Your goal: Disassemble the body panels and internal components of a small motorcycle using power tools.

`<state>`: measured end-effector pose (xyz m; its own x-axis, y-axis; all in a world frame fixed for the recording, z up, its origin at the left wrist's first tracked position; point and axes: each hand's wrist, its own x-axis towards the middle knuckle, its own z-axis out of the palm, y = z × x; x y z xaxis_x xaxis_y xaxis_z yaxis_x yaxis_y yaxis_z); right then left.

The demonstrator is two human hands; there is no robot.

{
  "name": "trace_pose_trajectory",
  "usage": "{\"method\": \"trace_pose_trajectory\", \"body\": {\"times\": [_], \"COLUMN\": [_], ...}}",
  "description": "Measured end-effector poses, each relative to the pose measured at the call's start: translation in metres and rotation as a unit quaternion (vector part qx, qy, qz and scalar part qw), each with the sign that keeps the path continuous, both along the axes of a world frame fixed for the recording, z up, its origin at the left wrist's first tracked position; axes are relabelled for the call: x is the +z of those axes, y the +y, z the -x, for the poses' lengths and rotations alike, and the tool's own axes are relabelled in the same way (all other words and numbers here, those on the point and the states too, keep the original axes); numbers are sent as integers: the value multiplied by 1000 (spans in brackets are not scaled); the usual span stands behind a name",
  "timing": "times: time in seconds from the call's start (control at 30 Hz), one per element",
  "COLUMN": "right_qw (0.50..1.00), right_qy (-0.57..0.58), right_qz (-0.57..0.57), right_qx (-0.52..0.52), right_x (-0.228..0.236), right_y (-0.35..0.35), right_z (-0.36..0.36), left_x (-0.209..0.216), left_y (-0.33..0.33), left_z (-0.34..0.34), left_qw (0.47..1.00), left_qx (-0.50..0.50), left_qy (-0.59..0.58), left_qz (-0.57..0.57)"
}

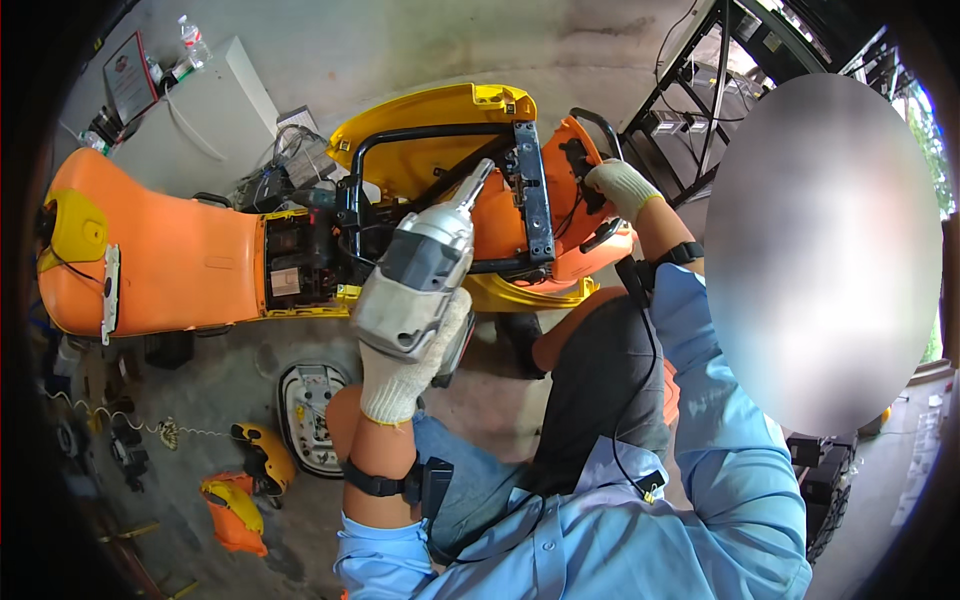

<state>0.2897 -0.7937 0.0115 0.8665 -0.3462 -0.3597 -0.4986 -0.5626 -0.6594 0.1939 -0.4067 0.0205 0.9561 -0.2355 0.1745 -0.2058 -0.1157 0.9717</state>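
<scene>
My left hand [395,385], in a white knit glove, is closed round the handle of a grey cordless impact wrench [425,270]. The tool's long socket points up and to the right, above the black metal frame [534,195] of an orange and yellow ride-on vehicle. My right hand [622,188], gloved too, is closed at an orange plastic panel [560,165] with a black fitting on it, at the vehicle's right end. Its fingertips are partly hidden. A long orange seat [170,245] forms the left end, and a yellow body panel [440,105] rises along the far side.
A white cabinet [215,105] with a bottle and a framed sheet stands at the back left. On the floor lie a grey-rimmed tray-like part [308,420] and orange and yellow pieces [235,510]. A black metal rack [710,110] stands back right; a blurred oval covers the right side.
</scene>
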Motion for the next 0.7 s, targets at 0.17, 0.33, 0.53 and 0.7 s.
{"method": "trace_pose_trajectory", "body": {"times": [0.17,0.33,0.53,0.7], "right_qw": [997,980,989,918], "right_qy": [-78,-148,-117,-110], "right_qz": [-21,-104,-54,318], "right_qx": [-5,-80,-74,209], "right_x": [1,-13,9,-10], "right_y": [7,-1,11,-23], "right_z": [27,39,44,36], "left_x": [-3,7,2,3], "left_y": [-12,-28,-18,-15], "left_z": [-9,-10,-13,-14], "left_qw": [996,957,979,998], "left_qx": [10,-16,21,59], "left_qy": [-47,186,139,-33], "left_qz": [-74,222,145,6]}}
